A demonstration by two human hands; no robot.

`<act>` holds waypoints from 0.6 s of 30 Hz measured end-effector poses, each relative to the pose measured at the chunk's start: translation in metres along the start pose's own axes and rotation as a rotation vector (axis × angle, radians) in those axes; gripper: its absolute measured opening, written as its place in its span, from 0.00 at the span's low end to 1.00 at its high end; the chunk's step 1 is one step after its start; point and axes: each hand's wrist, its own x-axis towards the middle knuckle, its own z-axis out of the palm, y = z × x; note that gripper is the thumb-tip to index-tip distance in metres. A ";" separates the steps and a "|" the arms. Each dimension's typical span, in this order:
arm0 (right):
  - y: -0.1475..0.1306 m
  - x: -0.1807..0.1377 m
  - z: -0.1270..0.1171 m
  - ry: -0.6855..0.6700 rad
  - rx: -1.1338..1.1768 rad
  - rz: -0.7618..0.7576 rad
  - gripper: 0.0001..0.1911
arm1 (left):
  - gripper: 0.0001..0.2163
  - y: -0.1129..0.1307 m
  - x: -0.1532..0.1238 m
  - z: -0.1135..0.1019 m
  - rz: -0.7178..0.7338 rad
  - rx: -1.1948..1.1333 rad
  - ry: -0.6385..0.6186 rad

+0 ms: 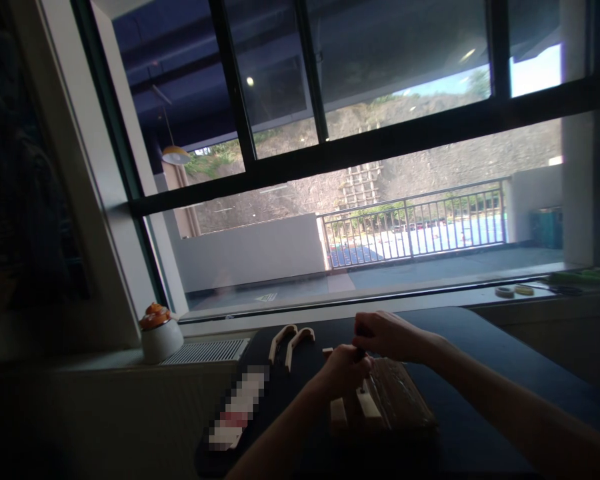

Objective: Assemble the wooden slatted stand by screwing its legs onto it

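My left hand (347, 368) is closed above some pale wooden pieces at the near side of the dark table. My right hand (384, 333) is also closed, just above and to the right of it, the two nearly touching. A small dark thing shows between the fingers, too hidden to name. Below my hands are a short pale wooden block (339, 412) and a second pale wooden block (369, 404). Right beside them lies a brown slab in clear plastic wrap (401, 393). Two curved pale wooden pieces, a left one (279, 341) and a right one (296, 347), lie further left.
A pixelated white and red strip (237, 410) lies at the left edge of the dark table (480, 373). On the window ledge stands a white jar with an orange top (160, 337). Tape rolls (514, 291) sit on the sill at the right, under a large window.
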 end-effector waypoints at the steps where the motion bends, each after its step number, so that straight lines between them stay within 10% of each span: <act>1: -0.001 0.000 0.000 -0.003 0.004 -0.007 0.12 | 0.10 0.001 -0.001 -0.001 -0.002 -0.005 -0.009; 18: -0.004 0.003 -0.006 -0.051 0.063 -0.063 0.12 | 0.11 0.003 -0.007 -0.006 -0.006 -0.045 -0.007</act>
